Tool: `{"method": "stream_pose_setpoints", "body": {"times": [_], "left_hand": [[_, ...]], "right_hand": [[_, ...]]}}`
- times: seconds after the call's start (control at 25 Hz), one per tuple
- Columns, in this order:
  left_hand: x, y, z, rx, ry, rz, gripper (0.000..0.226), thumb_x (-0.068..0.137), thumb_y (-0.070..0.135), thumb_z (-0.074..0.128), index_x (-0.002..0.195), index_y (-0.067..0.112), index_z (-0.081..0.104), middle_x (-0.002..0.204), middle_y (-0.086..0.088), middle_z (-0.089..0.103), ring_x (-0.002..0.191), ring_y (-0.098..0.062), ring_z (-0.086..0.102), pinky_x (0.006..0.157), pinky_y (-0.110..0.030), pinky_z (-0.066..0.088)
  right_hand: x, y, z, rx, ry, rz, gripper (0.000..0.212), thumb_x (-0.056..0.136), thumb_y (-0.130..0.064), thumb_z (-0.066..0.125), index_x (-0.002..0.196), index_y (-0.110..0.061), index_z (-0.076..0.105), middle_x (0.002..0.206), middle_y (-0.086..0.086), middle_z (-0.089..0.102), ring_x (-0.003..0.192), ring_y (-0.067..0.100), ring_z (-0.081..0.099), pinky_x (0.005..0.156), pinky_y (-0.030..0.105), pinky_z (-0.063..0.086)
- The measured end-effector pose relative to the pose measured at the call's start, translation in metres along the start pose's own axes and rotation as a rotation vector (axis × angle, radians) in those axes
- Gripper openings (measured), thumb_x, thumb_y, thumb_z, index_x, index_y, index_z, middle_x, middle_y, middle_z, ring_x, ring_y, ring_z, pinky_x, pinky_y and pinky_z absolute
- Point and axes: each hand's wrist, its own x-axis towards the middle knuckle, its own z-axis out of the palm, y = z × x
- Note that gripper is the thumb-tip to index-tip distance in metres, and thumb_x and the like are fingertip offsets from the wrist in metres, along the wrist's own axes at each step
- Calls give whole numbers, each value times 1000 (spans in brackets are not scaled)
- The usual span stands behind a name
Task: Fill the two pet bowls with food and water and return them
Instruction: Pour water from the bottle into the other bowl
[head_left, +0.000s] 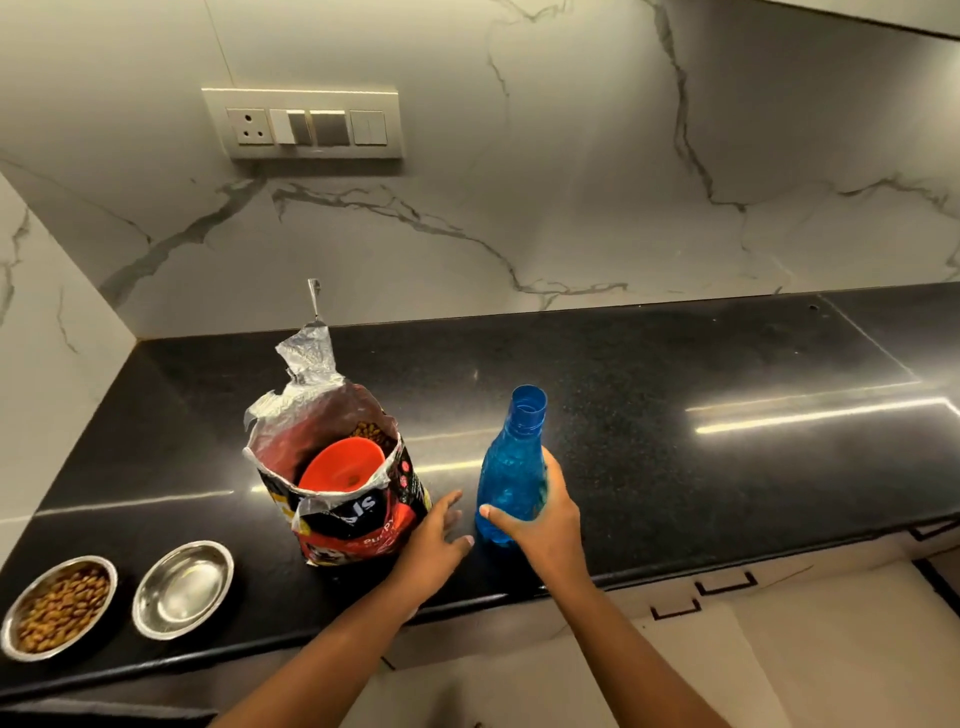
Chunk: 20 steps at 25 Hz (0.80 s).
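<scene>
My kitchen corner: black stone counter under white marble walls.

In front of me a glossy, speckled black granite countertop (727, 395) runs from the left corner off to the right, catching long bright streaks of overhead light. Behind it rises a white marble-look backsplash wall (571, 182) with grey veins, which meets a matching side wall (47, 312) on my left. A cream rectangular switch plate (304, 123) is set into the back wall, with a three-pin socket at its left end and rocker switches beside it. Below the counter edge I see pale cabinet fronts (753, 649) with thin black bracket-shaped handles (726, 584).
</scene>
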Motion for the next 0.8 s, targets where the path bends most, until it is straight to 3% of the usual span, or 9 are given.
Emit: {"method": "stream_pose_setpoints", "body": {"times": [0.08, 0.2, 0.32, 0.44, 0.64, 0.72, 0.8], "left_hand": [[-3, -5, -1, -6, -2, -14, 68, 91, 6, 61, 150, 22, 31, 150, -12, 44, 139, -19, 43, 109, -30, 37], [-12, -16, -4, 13, -25, -50, 66, 90, 12, 64, 149, 23, 34, 144, -6, 49, 134, -15, 46, 108, -31, 40], [-25, -30, -13, 1, 11, -52, 59, 90, 11, 63, 143, 23, 40, 135, -7, 57, 122, -14, 56, 99, -25, 46], [-45, -48, -33, -64, 40, -79, 44, 92, 7, 60, 133, 19, 51, 122, -8, 65, 108, -12, 62, 86, -18, 49], [-84, -95, -92, -229, 152, -133, 22, 89, 11, 67, 106, 25, 66, 107, -11, 75, 99, -24, 69, 80, -31, 54], [-100, -113, -121, -320, 213, -175, 21, 88, 13, 69, 107, 19, 68, 102, -9, 77, 99, -23, 71, 89, -37, 55], [-119, -134, -154, -370, 264, -200, 22, 92, 11, 62, 113, 15, 65, 100, -8, 77, 97, -21, 72, 88, -37, 55]], "right_hand": [[-10, 22, 7, -46, -12, 103, 95, 61, -48, 91, 140, -26, 43, 128, -7, 64, 117, 9, 63, 99, 32, 54], [-28, 40, 17, -185, 28, 211, 65, 69, -50, 87, 116, -18, 56, 108, -3, 67, 97, 14, 67, 85, 37, 58], [-39, 38, 33, -191, -27, 180, 43, 75, -46, 84, 99, -17, 64, 85, -5, 68, 79, 12, 66, 78, 35, 56], [-49, 31, 60, -118, -187, 123, 26, 79, -35, 82, 94, -19, 68, 74, -3, 68, 68, 9, 66, 73, 33, 58], [-69, 8, 120, -111, -388, 3, 12, 82, -31, 78, 90, -28, 68, 70, -3, 72, 62, 10, 70, 69, 32, 60], [-79, -11, 147, -93, -488, 22, 15, 85, -22, 77, 88, -31, 65, 69, -3, 70, 57, 7, 69, 67, 29, 60], [-90, -35, 180, -71, -577, 56, 18, 87, -17, 75, 91, -31, 64, 68, -2, 67, 57, 9, 69, 63, 27, 58]]}}
